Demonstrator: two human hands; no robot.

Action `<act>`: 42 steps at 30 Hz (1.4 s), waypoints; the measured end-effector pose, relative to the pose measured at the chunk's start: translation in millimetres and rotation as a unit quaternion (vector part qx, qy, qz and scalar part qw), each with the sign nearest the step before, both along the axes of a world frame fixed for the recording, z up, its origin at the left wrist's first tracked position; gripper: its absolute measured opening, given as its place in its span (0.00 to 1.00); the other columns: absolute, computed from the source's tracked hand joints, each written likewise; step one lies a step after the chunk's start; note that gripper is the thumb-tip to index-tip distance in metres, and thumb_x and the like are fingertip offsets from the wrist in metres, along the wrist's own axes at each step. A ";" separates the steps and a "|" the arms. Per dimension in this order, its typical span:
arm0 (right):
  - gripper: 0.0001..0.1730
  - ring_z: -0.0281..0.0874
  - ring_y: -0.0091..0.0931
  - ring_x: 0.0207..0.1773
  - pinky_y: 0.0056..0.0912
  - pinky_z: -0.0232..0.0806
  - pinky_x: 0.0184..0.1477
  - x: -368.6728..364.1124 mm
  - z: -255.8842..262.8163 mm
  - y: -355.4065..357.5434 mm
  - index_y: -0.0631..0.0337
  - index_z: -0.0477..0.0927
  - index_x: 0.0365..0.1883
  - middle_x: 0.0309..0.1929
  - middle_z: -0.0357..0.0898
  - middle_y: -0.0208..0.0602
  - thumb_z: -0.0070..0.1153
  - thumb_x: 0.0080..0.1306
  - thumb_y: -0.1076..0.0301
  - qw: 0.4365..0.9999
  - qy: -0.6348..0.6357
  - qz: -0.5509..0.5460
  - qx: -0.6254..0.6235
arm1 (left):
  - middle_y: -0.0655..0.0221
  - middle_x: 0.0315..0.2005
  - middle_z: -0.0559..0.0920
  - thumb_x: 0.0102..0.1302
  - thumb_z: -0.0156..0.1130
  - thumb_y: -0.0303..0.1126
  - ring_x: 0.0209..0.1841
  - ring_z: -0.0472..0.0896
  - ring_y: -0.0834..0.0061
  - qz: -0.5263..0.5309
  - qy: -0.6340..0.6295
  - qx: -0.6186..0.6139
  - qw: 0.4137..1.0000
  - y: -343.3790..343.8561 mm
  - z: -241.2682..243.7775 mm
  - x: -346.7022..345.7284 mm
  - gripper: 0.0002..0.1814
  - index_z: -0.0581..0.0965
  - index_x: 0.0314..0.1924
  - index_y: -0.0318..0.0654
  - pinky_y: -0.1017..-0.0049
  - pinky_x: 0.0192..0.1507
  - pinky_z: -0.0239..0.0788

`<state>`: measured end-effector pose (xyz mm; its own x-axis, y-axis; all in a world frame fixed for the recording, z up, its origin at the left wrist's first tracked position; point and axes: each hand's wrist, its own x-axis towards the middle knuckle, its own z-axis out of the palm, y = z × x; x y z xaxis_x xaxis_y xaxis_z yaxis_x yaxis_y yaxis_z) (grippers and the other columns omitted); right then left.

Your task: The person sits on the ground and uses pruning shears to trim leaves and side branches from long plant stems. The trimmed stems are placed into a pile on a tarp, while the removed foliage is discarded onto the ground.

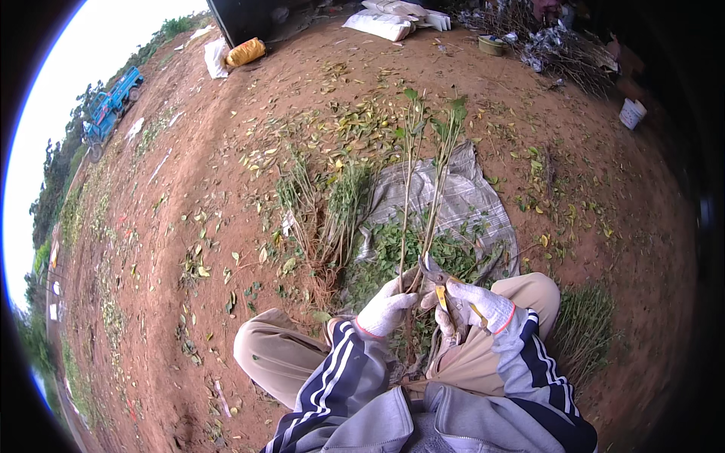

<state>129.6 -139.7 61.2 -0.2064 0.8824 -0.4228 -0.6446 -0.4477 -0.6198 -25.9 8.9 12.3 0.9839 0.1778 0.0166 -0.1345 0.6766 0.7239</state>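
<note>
My left hand (pixel 387 308), in a white knit glove, grips the lower ends of several upright leafy stems (pixel 409 187). My gloved right hand (pixel 473 303) is closed around a pair of yellow-handled pruning shears (pixel 442 294). The blades point up and left, close beside the stems; whether they touch them I cannot tell. Beneath and beyond both hands, cut green leaves (pixel 396 243) lie heaped on a grey woven plastic sheet (pixel 447 175). Left of the sheet rest bundles of saplings (pixel 325 221) with bare reddish roots toward me.
Another bundle of green stems (pixel 586 328) lies by my right knee. Fallen leaves are scattered over the reddish soil (pixel 192 153). Farther off are white sacks (pixel 385 22), a yellow sack (pixel 246 52), a twig pile (pixel 578 59), a white bucket (pixel 632 114) and a blue three-wheeled cargo vehicle (pixel 110 110).
</note>
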 end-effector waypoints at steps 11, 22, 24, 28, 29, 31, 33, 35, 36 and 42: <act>0.33 0.54 0.18 0.12 0.26 0.49 0.17 13.3 -35.1 -17.2 0.65 0.75 0.42 0.12 0.60 0.23 0.44 0.70 0.37 0.968 0.206 0.015 0.144 | 0.56 0.61 0.71 0.61 0.60 0.31 0.64 0.71 0.63 0.009 0.003 0.002 1.000 0.6 -3.5 4.2 0.38 0.58 0.69 0.29 0.64 0.70 0.57; 0.32 0.78 0.38 0.33 0.38 0.70 0.40 -49.3 -56.6 -12.9 0.62 0.71 0.42 0.31 0.78 0.44 0.73 0.50 0.50 0.752 -0.653 -0.083 -0.004 | 0.56 0.66 0.65 0.64 0.65 0.39 0.68 0.65 0.61 0.160 0.015 -0.116 0.980 -14.2 -24.4 18.1 0.43 0.51 0.72 0.39 0.62 0.71 0.53; 0.27 0.77 0.33 0.31 0.35 0.70 0.38 -62.0 -68.2 -13.1 0.61 0.72 0.42 0.29 0.77 0.38 0.71 0.54 0.56 0.724 -0.680 -0.117 0.011 | 0.55 0.67 0.64 0.65 0.64 0.40 0.69 0.64 0.60 0.154 0.003 -0.105 0.983 -16.4 -26.4 19.1 0.44 0.50 0.73 0.39 0.61 0.72 0.52; 0.14 0.74 0.20 0.33 0.25 0.68 0.36 -57.3 -78.9 -19.9 0.59 0.70 0.39 0.31 0.76 0.27 0.62 0.59 0.75 0.881 -0.431 -0.181 0.072 | 0.55 0.66 0.65 0.69 0.56 0.53 0.67 0.66 0.60 0.141 -0.025 -0.150 0.978 10.0 -27.7 18.8 0.43 0.50 0.72 0.38 0.60 0.69 0.58; 0.15 0.72 0.21 0.32 0.26 0.68 0.36 -57.9 -67.3 -24.8 0.57 0.68 0.36 0.33 0.75 0.32 0.61 0.57 0.80 0.941 -0.244 -0.225 0.067 | 0.59 0.66 0.66 0.71 0.46 0.59 0.66 0.68 0.61 0.182 -0.015 -0.122 0.975 17.4 -14.0 20.5 0.39 0.55 0.71 0.38 0.58 0.67 0.62; 0.15 0.73 0.25 0.32 0.29 0.67 0.35 -46.2 -65.3 -35.2 0.56 0.67 0.38 0.34 0.75 0.37 0.58 0.58 0.80 0.973 -0.106 -0.169 0.114 | 0.60 0.65 0.68 0.73 0.45 0.57 0.63 0.70 0.62 0.224 0.002 -0.152 0.963 44.5 -16.9 31.7 0.36 0.58 0.69 0.38 0.60 0.64 0.65; 0.14 0.71 0.27 0.29 0.32 0.63 0.31 -45.4 -68.9 -39.4 0.55 0.67 0.39 0.31 0.73 0.38 0.55 0.58 0.78 0.978 -0.003 -0.152 0.144 | 0.60 0.60 0.73 0.73 0.47 0.54 0.58 0.74 0.64 0.258 0.034 -0.154 0.953 63.8 -12.4 41.5 0.32 0.63 0.65 0.37 0.63 0.61 0.69; 0.13 0.68 0.27 0.27 0.34 0.61 0.30 -45.1 -73.8 -40.3 0.53 0.65 0.37 0.29 0.71 0.36 0.55 0.58 0.76 0.979 0.037 -0.143 0.143 | 0.62 0.56 0.76 0.73 0.50 0.52 0.54 0.76 0.67 0.335 0.031 -0.087 0.938 75.4 0.4 42.7 0.29 0.66 0.62 0.36 0.66 0.56 0.71; 0.12 0.67 0.26 0.26 0.33 0.60 0.30 -45.7 -72.0 -40.4 0.54 0.66 0.37 0.28 0.69 0.35 0.55 0.59 0.76 0.978 0.066 -0.139 0.141 | 0.66 0.49 0.79 0.73 0.52 0.49 0.48 0.78 0.72 0.338 0.024 -0.077 0.938 99.5 -32.6 45.4 0.25 0.70 0.59 0.37 0.68 0.50 0.73; 0.12 0.69 0.27 0.29 0.34 0.62 0.33 -43.7 -73.5 -56.2 0.55 0.67 0.38 0.30 0.72 0.38 0.55 0.59 0.77 0.983 0.035 -0.153 0.100 | 0.67 0.39 0.81 0.74 0.50 0.47 0.37 0.80 0.72 0.401 0.047 -0.079 0.911 107.9 -33.0 61.6 0.22 0.73 0.54 0.35 0.71 0.41 0.74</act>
<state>85.9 -196.0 -12.3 0.0588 0.9718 -0.2282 -0.7737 -0.1001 -0.6256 35.7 116.8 -20.7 0.5316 0.8337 -0.1497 -0.5736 0.4844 0.6605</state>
